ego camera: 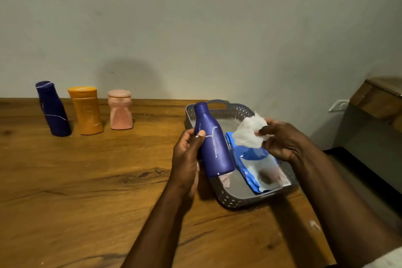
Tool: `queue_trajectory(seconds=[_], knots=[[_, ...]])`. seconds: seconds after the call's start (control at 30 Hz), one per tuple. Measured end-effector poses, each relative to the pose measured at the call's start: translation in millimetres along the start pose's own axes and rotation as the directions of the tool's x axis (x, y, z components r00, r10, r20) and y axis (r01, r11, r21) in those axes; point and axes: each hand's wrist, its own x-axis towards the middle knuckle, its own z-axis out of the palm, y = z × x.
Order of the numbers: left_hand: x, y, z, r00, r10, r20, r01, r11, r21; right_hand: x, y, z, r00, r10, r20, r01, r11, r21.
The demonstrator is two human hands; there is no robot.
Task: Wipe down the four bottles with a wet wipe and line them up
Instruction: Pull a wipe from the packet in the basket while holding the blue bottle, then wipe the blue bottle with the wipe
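Three bottles stand in a row along the wall at about ten o'clock: a dark blue bottle, an orange bottle and a pink bottle, near one another but apart. Judged from that, three look done and placed; whether they are wiped clean cannot be told. The fourth, a blue bottle, is off the table at centre, tilted, neck toward twelve o'clock, over the left edge of the grey basket. The left hand grips its body, fingers curled round the back, thumb across the front. The right hand, at three o'clock of the bottle, pinches a crumpled wet wipe between thumb and fingertips, just beside the bottle, not touching. The wipes pack lies in the basket beneath. Left: wipe this bottle, set it at the row's end.
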Motion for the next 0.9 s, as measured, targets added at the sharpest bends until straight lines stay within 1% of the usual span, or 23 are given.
queue_trajectory(seconds=[0.03, 0.1, 0.17, 0.23, 0.33, 0.43, 0.47, 0.53, 0.63, 0.73, 0.8, 0.9], knots=[[-2, 7, -4, 1.000, 0.016, -0.001, -0.016, 0.999, -0.042, -7, -2, 12, 0.997, -0.057, 0.055, 0.056, 0.998, 0.018], [-9, 23, -16, 0.999, 0.051, 0.000, -0.051, 0.996, -0.074, -24, -7, 39, 0.981, -0.143, 0.130, 0.137, 0.989, 0.054], [-17, 41, -31, 0.997, 0.082, -0.006, -0.082, 0.995, -0.052, -39, -8, 65, 0.965, -0.164, 0.206, 0.148, 0.985, 0.089], [-24, 60, -51, 0.994, 0.103, -0.039, -0.104, 0.995, -0.005, -50, -5, 91, 0.952, -0.137, 0.273, 0.114, 0.989, 0.096], [-35, 88, -83, 0.989, 0.113, -0.092, -0.110, 0.993, 0.040, -62, 10, 129, 0.948, -0.101, 0.301, 0.048, 0.983, 0.178], [-47, 109, -115, 0.984, 0.102, -0.147, -0.096, 0.994, 0.047, -74, 35, 167, 0.945, -0.002, 0.327, -0.106, 0.943, 0.314], [-51, 114, -124, 0.982, 0.084, -0.168, -0.079, 0.996, 0.039, -78, 45, 179, 0.934, 0.025, 0.357, -0.145, 0.939, 0.312], [-57, 120, -140, 0.978, 0.046, -0.204, -0.045, 0.999, 0.011, -83, 64, 202, 0.917, 0.038, 0.398, -0.146, 0.958, 0.247], [-60, 126, -160, 0.964, 0.016, -0.264, -0.027, 0.999, -0.040, -88, 88, 237, 0.908, -0.016, 0.418, -0.065, 0.982, 0.179], [-59, 133, -173, 0.956, -0.013, -0.294, -0.020, 0.994, -0.110, -94, 101, 265, 0.914, -0.146, 0.380, 0.111, 0.987, 0.113], [-56, 138, -185, 0.956, -0.030, -0.293, -0.009, 0.991, -0.131, -96, 109, 279, 0.909, -0.226, 0.351, 0.232, 0.972, 0.025], [-50, 145, -201, 0.957, -0.065, -0.282, 0.023, 0.988, -0.150, -97, 122, 293, 0.896, -0.298, 0.330, 0.343, 0.935, -0.088]])
